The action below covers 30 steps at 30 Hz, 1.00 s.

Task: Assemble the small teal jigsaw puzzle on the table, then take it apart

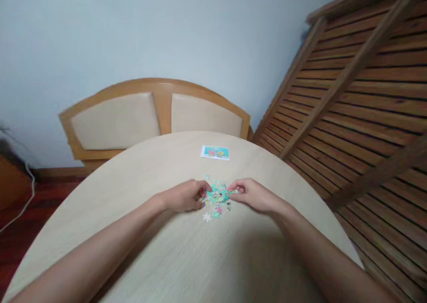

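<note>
From where I stand: puzzle pieces (pixel 219 197) heaped on worktop (pixel 187 258), picture card (pixel 216 152) beyond. Left hand (pixel 187 195), right hand (pixel 254 194) at heap's opposite edges, fingers curled; can't tell if either grips anything. Best spread pieces flat, light fingertips.

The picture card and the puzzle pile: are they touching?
Apart: the head view shows bare tabletop between the picture card and the puzzle pile.
</note>
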Tool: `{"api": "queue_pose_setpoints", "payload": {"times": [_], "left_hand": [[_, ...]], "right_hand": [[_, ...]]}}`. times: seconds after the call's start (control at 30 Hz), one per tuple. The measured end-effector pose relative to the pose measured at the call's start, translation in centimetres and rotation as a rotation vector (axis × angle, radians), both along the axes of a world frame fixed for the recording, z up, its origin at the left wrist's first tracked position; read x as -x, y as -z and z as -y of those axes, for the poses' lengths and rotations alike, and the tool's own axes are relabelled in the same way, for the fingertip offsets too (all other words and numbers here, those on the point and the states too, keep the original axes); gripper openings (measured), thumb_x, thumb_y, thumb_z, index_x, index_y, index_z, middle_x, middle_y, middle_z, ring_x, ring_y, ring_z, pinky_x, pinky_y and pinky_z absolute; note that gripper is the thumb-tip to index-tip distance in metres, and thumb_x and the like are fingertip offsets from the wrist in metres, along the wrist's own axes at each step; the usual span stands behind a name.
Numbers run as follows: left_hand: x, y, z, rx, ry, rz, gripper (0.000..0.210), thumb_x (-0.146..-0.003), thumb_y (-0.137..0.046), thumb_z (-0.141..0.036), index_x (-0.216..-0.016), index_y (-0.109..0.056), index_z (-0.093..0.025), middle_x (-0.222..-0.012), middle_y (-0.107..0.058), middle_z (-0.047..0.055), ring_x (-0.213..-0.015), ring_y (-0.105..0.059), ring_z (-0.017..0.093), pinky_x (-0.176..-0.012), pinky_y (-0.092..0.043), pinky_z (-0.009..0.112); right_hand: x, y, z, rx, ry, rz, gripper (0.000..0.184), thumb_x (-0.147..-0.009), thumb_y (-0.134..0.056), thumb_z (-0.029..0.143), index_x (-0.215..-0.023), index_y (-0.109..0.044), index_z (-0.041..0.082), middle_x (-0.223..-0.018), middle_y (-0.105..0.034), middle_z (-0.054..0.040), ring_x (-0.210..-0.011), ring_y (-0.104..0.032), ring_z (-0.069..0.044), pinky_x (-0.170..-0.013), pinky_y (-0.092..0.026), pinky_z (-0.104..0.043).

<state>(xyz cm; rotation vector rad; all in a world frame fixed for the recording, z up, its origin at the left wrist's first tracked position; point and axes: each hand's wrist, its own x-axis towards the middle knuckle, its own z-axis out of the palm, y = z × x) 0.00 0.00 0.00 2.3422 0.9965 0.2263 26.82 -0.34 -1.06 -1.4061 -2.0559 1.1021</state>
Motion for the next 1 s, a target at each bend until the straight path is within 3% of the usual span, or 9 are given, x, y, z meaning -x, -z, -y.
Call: {"api": "queue_pose_setpoints", "payload": {"times": [0.2, 0.3, 0.4, 0.5, 0.7, 0.87, 1.0], "left_hand": [[-0.6, 0.1, 0.4, -0.057, -0.028, 0.059, 0.042, -0.079, -0.067, -0.031, -0.119, -0.064, -0.016, -0.101, -0.067, 0.007, -0.086, -0.06, 0.02, -0.076, -0.045, 0.028], [-1.3, -0.3, 0.7, -0.057, -0.106, 0.159, 0.032, -0.088, -0.06, -0.04, -0.108, -0.067, -0.016, -0.098, -0.069, 0.008, -0.085, -0.061, 0.019, -0.077, -0.045, 0.029], [-1.6, -0.2, 0.7, -0.021, -0.17, 0.247, 0.028, -0.092, -0.056, -0.037, -0.107, -0.065, -0.015, -0.088, -0.069, 0.006, -0.075, -0.06, 0.016, -0.069, -0.044, 0.027], [-1.7, -0.1, 0.5, 0.018, -0.137, 0.309, 0.031, -0.09, -0.059, -0.038, -0.108, -0.065, -0.014, -0.086, -0.068, 0.005, -0.071, -0.057, 0.014, -0.065, -0.043, 0.025], [-2.1, -0.2, 0.9, 0.067, -0.123, 0.329, 0.029, -0.092, -0.055, -0.04, -0.091, -0.068, -0.014, -0.073, -0.064, 0.002, -0.064, -0.053, 0.012, -0.06, -0.04, 0.023], [-2.4, -0.3, 1.2, 0.126, -0.177, 0.352, 0.022, -0.089, -0.054, -0.033, -0.087, -0.064, -0.014, -0.067, -0.059, 0.0, -0.058, -0.049, 0.011, -0.057, -0.038, 0.022], [-2.4, 0.0, 0.9, 0.137, -0.213, 0.38, 0.016, -0.085, -0.054, -0.028, -0.084, -0.062, -0.014, -0.068, -0.058, 0.0, -0.057, -0.047, 0.01, -0.056, -0.038, 0.022]], "right_hand": [[1.0, -0.1, 0.1, 0.001, 0.058, -0.264, 0.04, -0.072, -0.079, 0.046, -0.092, -0.066, 0.014, -0.08, -0.064, -0.0026, -0.075, -0.058, -0.016, -0.069, -0.045, -0.028], [1.7, -0.2, 0.3, 0.008, 0.067, -0.344, 0.042, -0.07, -0.081, 0.047, -0.092, -0.065, 0.015, -0.079, -0.064, -0.0019, -0.073, -0.059, -0.015, -0.069, -0.045, -0.028], [2.3, -0.6, 0.6, 0.02, 0.046, -0.382, 0.042, -0.069, -0.082, 0.047, -0.092, -0.066, 0.015, -0.08, -0.066, -0.002, -0.073, -0.06, -0.014, -0.07, -0.047, -0.028], [2.6, -0.9, 0.9, 0.035, 0.038, -0.412, 0.043, -0.068, -0.083, 0.048, -0.09, -0.066, 0.016, -0.079, -0.068, -0.0021, -0.073, -0.062, -0.015, -0.071, -0.047, -0.028], [2.8, -0.8, 1.0, 0.081, 0.038, -0.421, 0.047, -0.066, -0.084, 0.053, -0.089, -0.065, 0.016, -0.075, -0.071, -0.0031, -0.07, -0.064, -0.016, -0.067, -0.047, -0.029], [2.9, -0.6, 1.1, 0.071, 0.022, -0.421, 0.047, -0.071, -0.081, 0.051, -0.097, -0.065, 0.016, -0.08, -0.074, -0.0057, -0.074, -0.067, -0.018, -0.069, -0.049, -0.03], [2.7, 0.1, 0.9, -0.023, 0.04, -0.353, 0.037, -0.081, -0.073, 0.044, -0.104, -0.064, 0.016, -0.084, -0.075, -0.007, -0.079, -0.069, -0.02, -0.073, -0.052, -0.032]]}}
